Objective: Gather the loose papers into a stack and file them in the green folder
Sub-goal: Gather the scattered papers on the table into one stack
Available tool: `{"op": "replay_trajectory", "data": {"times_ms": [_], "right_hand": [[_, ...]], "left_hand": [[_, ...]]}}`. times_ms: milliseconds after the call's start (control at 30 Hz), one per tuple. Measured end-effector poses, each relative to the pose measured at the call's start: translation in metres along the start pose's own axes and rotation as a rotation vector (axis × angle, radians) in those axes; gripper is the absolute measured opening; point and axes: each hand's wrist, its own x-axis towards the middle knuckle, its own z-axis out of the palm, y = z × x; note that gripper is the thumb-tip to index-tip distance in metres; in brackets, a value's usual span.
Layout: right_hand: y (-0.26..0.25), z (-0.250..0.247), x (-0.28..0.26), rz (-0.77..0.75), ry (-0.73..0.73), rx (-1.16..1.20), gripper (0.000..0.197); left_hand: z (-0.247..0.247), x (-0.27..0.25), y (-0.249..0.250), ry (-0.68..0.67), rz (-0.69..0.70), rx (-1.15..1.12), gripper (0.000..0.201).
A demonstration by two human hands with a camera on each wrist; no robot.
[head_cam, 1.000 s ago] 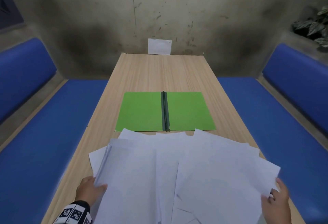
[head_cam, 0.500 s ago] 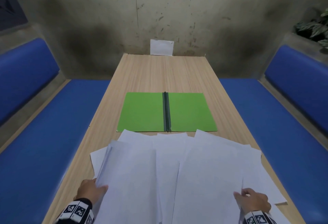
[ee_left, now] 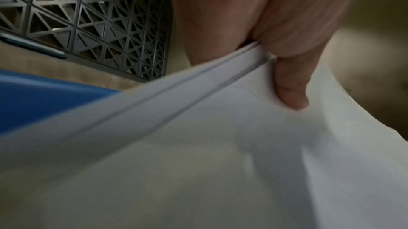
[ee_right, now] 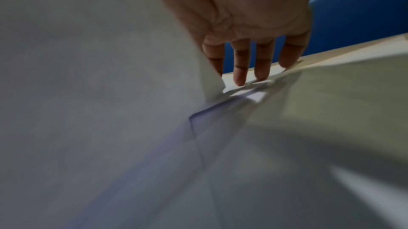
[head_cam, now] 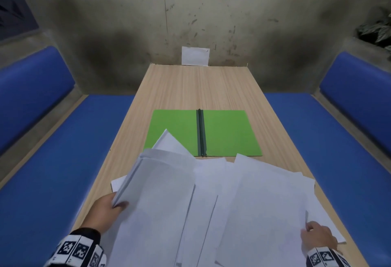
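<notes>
The green folder [head_cam: 230, 133] lies open and flat in the middle of the wooden table [head_cam: 190, 88]. Several loose white papers [head_cam: 254, 203] are fanned out across the near end. My left hand [head_cam: 105, 207] grips a raised sheaf of sheets [head_cam: 156, 192] by its left edge. In the left wrist view the thumb [ee_left: 289, 82] presses on top of that sheaf [ee_left: 198, 145]. One sheet's corner [head_cam: 169, 141] overlaps the folder's left half. My right hand [head_cam: 317, 237] holds the right edge of a lifted sheet, thumb on top. Its fingers [ee_right: 240, 74] point straight down onto a lower sheet.
Blue padded benches [head_cam: 53, 171] [head_cam: 338, 139] run along both sides of the table. A small white card [head_cam: 195, 56] leans on the stained wall at the far end. A plant [head_cam: 378, 31] sits at the upper right. A dark lattice panel [ee_left: 88, 23] shows behind my left hand.
My left hand has lifted its sheaf higher and forward, so a sheet corner now covers part of the folder. My right hand came in from the far right edge and took hold of a sheet.
</notes>
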Motion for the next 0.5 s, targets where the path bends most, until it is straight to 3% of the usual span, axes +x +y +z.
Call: {"op": "replay_trajectory", "data": {"times_ms": [100,233,300,400,467,500], "right_hand": [[0.002,0.000,0.001,-0.056,-0.064,-0.023,0.009],[-0.001,-0.002,-0.003,-0.125,-0.087,-0.006,0.009],[-0.006,-0.004,-0.008,-0.130,-0.084,0.051,0.008],[-0.015,-0.006,-0.015,-0.059,-0.132,0.209,0.049],[-0.021,-0.008,-0.020,-0.011,-0.185,0.220,0.082],[-0.023,-0.007,-0.021,0.011,-0.207,0.192,0.089]], "left_hand": [[-0.002,-0.002,0.004,0.032,0.038,-0.028,0.014],[0.003,-0.003,0.000,0.019,0.000,0.028,0.073],[0.009,0.004,-0.010,-0.010,-0.078,0.094,0.063],[0.016,0.013,-0.021,-0.077,-0.188,0.173,0.033],[0.019,0.015,-0.021,-0.146,-0.197,0.175,0.032],[0.019,0.016,-0.020,-0.183,-0.195,0.161,0.035]]}}
